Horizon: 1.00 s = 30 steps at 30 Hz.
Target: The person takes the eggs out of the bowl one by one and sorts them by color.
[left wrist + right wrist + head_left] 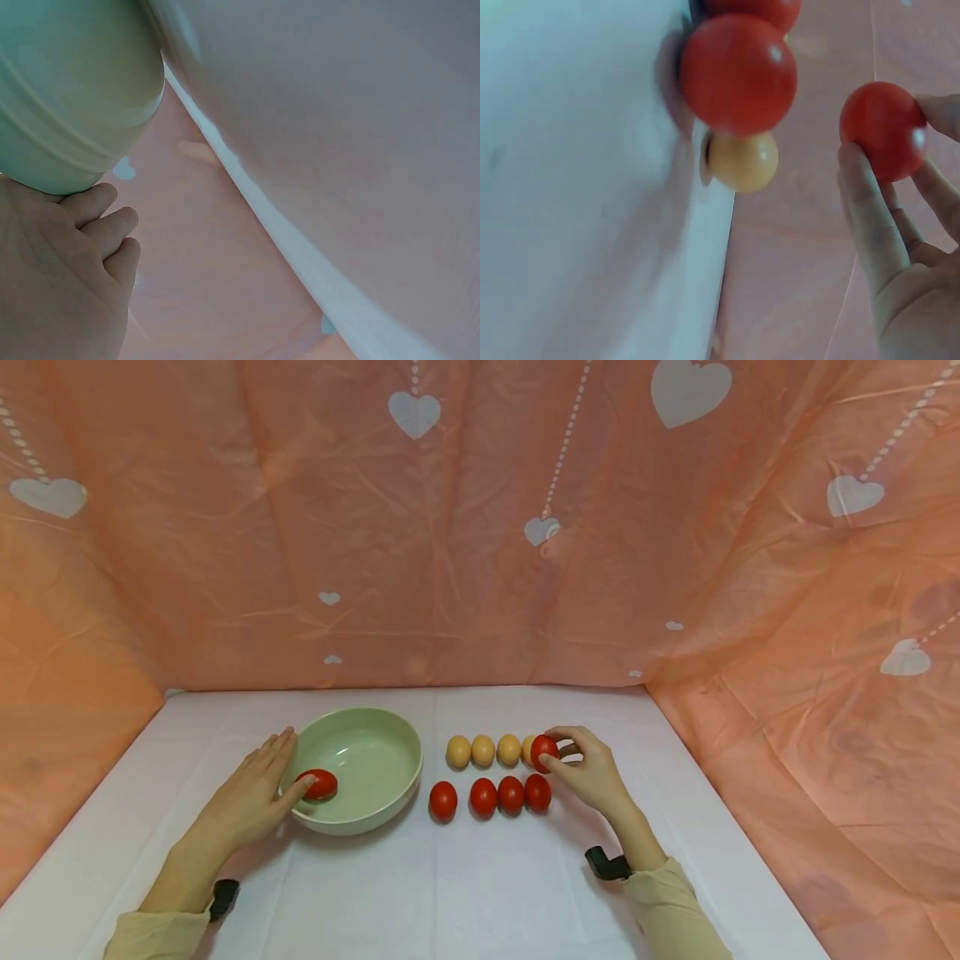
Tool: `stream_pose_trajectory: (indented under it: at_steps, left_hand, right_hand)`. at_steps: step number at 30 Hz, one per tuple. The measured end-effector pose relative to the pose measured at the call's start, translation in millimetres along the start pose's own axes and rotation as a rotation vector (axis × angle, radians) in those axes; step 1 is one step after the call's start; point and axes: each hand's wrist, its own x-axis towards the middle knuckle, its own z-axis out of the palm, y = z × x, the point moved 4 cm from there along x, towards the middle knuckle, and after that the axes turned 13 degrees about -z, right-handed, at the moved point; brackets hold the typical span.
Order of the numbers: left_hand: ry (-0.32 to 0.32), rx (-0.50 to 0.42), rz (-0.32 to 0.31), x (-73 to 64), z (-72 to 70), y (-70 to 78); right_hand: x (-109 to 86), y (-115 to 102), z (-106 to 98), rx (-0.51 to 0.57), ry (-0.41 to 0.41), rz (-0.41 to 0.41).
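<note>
A pale green bowl (375, 768) stands on the left part of the table with one red egg (321, 784) lying inside it. My left hand (251, 793) holds the bowl's left side. Its thumb lies over the rim beside that egg, and the fingers rest along the outer wall, as the left wrist view also shows. Between thumb and fingertips, my right hand (592, 772) pinches another red egg (885, 131), raised above the tabletop. It partly covers the last yellow egg (528, 749) of the back row. Below it is the right end of a red egg row (512, 794).
Several yellow eggs (483, 751) make a back row right of the bowl. In front, a red egg (443, 801) stands slightly apart from the others in its row. White cloth (360, 902) covers the table, and an orange curtain (450, 568) with hearts hangs behind and at the sides.
</note>
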Motion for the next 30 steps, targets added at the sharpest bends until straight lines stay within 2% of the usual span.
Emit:
stream_pose_trajectory:
  at_steps: [5,16,24,30]
  left_hand:
    - [-0.006,-0.002,-0.005,0.2,0.4,0.5]
    - [-0.009,0.003,-0.006,-0.5,-0.6,-0.4]
    - [0.000,0.006,-0.001,-1.4,-2.0,0.2]
    - [0.003,0.004,0.002,-0.4,-1.5,1.1]
  right_hand:
    - [-3.9,9.7,-9.5,-0.028,-0.053,0.088]
    - [-9.0,30.0,-23.0,-0.067,-0.181,0.206]
    - [-13.7,40.4,-17.5,0.031,-0.294,0.301]
    - [-15.8,42.7,-14.9,0.007,-0.344,0.304]
